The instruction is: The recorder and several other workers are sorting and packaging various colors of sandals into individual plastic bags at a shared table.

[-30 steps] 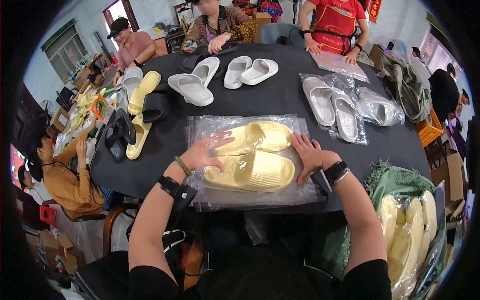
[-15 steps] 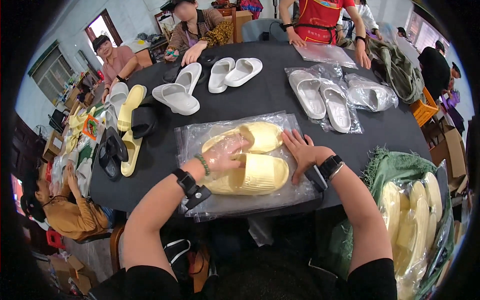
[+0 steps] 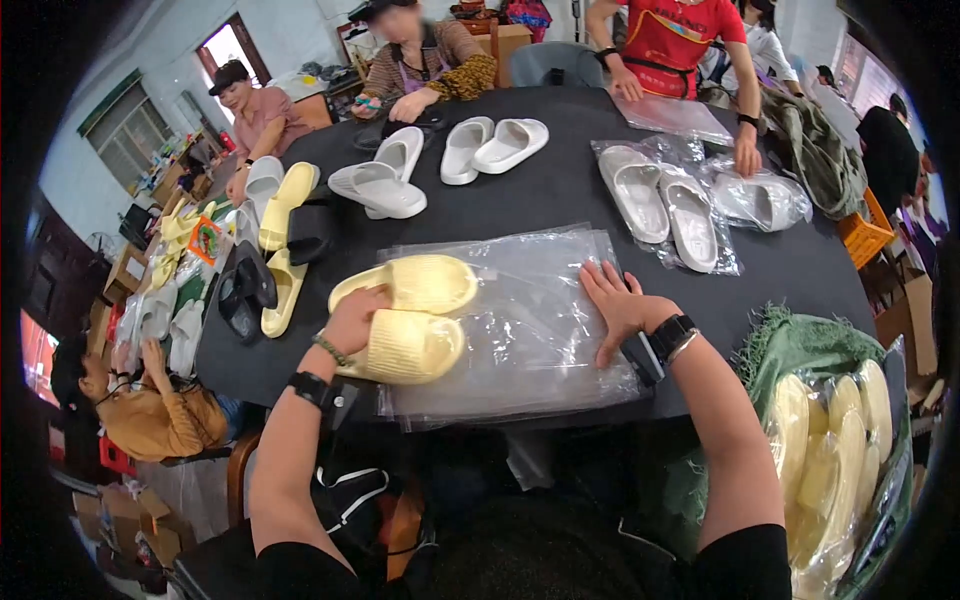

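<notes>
A pair of pale yellow slide slippers (image 3: 418,340) lies side by side across the left part of a stack of clear plastic bags (image 3: 535,320), ribbed straps facing right. Between their heel ends is my left hand (image 3: 354,322), its fingers closed on the slippers' inner edges. My right hand (image 3: 618,308) presses down on the right edge of the bags, fingers spread, holding nothing. The slippers are outside the top bag, which looks flat.
Grey slippers (image 3: 380,190), black slippers (image 3: 245,290) and yellow slippers (image 3: 285,290) stand on the black table. Bagged grey slippers (image 3: 690,215) lie at the far right. Beside the table a green sack (image 3: 810,335) holds several bagged yellow slippers. A co-worker's hand (image 3: 747,155) touches a bagged slipper.
My left hand was inside the bag with the slippers; it has moved left, and the slippers are now out of the bag. My right hand stays on the bags. A co-worker's hand has reached a bagged slipper.
</notes>
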A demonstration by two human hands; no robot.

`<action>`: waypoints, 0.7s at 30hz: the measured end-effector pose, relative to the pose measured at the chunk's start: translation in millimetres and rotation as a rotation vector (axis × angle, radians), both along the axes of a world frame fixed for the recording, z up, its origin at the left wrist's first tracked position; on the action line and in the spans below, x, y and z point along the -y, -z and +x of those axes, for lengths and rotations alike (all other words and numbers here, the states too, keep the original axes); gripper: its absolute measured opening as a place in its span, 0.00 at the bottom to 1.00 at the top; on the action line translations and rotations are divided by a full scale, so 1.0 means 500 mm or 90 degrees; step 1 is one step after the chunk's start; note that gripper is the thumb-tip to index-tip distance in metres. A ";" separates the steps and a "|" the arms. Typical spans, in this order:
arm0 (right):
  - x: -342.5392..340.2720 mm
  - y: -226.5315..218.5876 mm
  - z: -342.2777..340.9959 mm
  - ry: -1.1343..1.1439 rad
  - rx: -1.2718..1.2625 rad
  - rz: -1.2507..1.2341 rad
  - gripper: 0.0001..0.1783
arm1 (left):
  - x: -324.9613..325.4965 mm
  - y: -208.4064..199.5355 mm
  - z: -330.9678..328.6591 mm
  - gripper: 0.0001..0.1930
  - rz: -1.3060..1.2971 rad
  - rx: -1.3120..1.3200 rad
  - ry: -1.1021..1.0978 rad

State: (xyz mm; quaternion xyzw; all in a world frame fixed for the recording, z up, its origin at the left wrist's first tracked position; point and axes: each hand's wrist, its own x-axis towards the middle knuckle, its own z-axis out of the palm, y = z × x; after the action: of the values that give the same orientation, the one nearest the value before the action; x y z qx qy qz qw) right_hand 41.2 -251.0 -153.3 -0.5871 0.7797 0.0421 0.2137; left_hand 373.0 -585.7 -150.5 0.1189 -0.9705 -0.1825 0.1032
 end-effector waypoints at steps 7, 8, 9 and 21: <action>0.004 -0.002 0.001 -0.009 0.005 0.002 0.91 | 0.022 -0.016 0.210 0.10 -0.150 -0.254 -0.283; -0.004 -0.006 0.000 -0.002 0.012 -0.002 0.91 | 0.002 -0.039 0.209 0.10 -0.181 -0.305 -0.297; -0.002 -0.005 0.002 -0.008 0.010 -0.001 0.90 | -0.019 -0.070 0.218 0.10 -0.196 -0.307 -0.319; -0.049 -0.059 0.100 -0.041 0.016 -0.177 0.74 | -0.187 -0.288 0.146 0.15 -0.371 -0.430 -0.288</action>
State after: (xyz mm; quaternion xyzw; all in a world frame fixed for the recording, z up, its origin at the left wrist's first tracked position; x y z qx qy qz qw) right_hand 91.4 -226.4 -123.8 -0.6364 0.7558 -0.0671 0.1388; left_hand 446.2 -492.3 -6.6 0.2267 -0.8435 0.0951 0.4775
